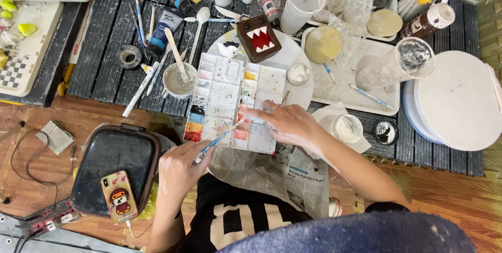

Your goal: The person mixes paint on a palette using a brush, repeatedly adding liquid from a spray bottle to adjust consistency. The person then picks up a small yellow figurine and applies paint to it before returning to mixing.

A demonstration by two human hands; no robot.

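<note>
Floor: wooden boards [434, 185], reddish-brown, showing at the bottom and lower left; I sit on them with my lap at the bottom edge.
Surface: dark slatted panel [104, 65], low, carrying most of the paint gear.
Palette [235, 104]: white, many small wells, stained with red, orange, yellow and blue; lies across the near edge of the slatted panel, partly over a round white board [300, 57].
Left hand [180, 169]: closed around a paintbrush [217, 140] with a blue handle; brush tip at a lower well of the palette.
Right hand [285, 122]: fingers spread flat on the palette's right side, holding nothing that I can make out.
Newspaper [272, 172]: spread under the palette's near edge and over my lap.
Brown block figure [259, 38]: red mouth with white teeth, on the round white board behind the palette.
Water cup [179, 81]: grey water, a stick standing in it, just left of the palette.
Black case [112, 167]: on the floor at left, a phone [119, 196] in a decorated cover lying on it.
White tray [350, 83]: right of the palette, with a clear jar [392, 65] lying tilted.
Round white lid [460, 101]: far right, on a tub.
Cable [31, 164]: looped on the floor, lower left.
</note>
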